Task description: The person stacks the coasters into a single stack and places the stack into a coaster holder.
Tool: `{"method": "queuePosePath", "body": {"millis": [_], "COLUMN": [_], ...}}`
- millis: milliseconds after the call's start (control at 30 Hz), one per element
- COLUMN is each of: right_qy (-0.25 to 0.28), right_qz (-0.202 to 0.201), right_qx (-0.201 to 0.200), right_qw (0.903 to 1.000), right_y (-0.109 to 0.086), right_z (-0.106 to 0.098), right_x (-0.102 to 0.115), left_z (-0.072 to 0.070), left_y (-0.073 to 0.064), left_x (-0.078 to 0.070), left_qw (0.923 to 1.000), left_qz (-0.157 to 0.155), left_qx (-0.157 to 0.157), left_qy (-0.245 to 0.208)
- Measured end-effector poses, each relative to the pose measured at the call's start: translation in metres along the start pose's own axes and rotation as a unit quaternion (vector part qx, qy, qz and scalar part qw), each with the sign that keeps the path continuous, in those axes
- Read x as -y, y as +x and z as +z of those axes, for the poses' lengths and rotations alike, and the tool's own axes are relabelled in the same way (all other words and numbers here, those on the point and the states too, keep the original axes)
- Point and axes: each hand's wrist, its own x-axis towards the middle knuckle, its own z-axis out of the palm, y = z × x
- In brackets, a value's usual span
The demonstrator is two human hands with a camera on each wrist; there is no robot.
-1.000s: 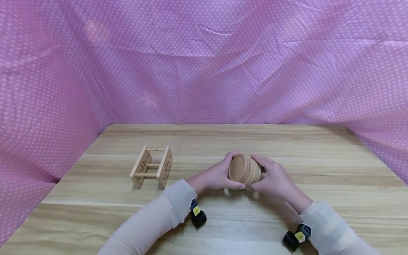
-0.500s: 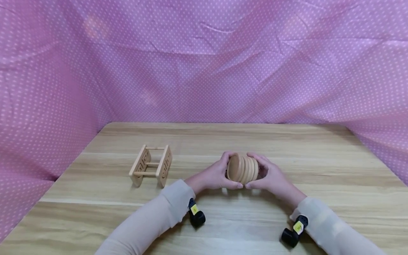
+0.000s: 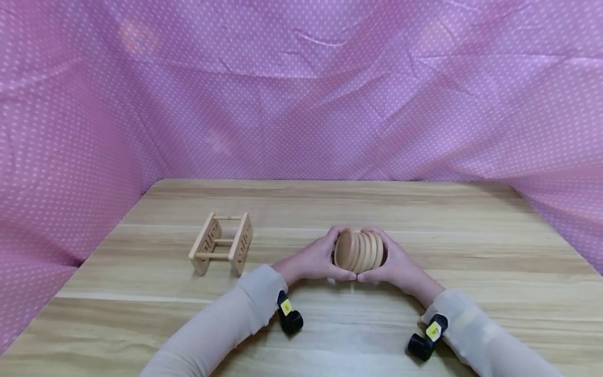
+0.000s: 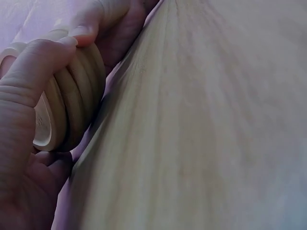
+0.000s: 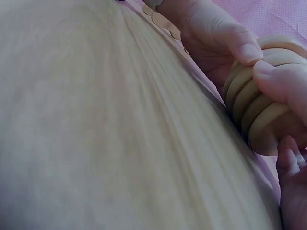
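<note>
Several round wooden coasters (image 3: 366, 251) stand on edge in a row, faces turned sideways, right of centre in the head view. My left hand (image 3: 317, 261) grips the left end of the row and my right hand (image 3: 400, 266) grips the right end. Both thumbs lie along the near edge, their tips almost meeting. In the left wrist view the end coaster (image 4: 44, 122) shows a recessed face inside a raised rim. The right wrist view shows the rounded edges of the coasters (image 5: 249, 98) pressed close together. Most other fingers are hidden behind the row.
Left of my hands stands a small wooden rack (image 3: 242, 245) with two carved side panels joined by thin rods. The wood-grain tabletop (image 3: 358, 335) extends around everything. Pink dotted cloth (image 3: 301, 104) hangs behind and at the sides.
My right hand has shifted slightly left, towards my left hand. The coaster row has turned from a slant to lie more squarely across, and the thumb tips have come closer together. The rack stays put.
</note>
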Motion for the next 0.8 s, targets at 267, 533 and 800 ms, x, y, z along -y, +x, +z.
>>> {"method": "queuePosePath", "body": {"millis": [267,533,800], "right_qy": [-0.013,-0.037,-0.078], "right_qz": [0.001,-0.008,-0.015], "right_qx": [-0.010,-0.018,-0.015], "right_qw": [0.9999,0.9991,0.9968], "right_y": [0.000,-0.001,0.003], "right_z": [0.005,0.012,0.018], "right_x": [0.002,0.008,0.028], "left_z": [0.002,0.001,-0.004], "left_y": [-0.005,-0.012,-0.025], "left_x": [-0.003,-0.006,-0.009], "left_qw": [0.9990,0.9987,0.9981], "left_qz": [-0.044,-0.039,-0.013], "left_qx": [-0.001,-0.013,-0.051], "left_qy": [-0.004,0.029,-0.032]}}
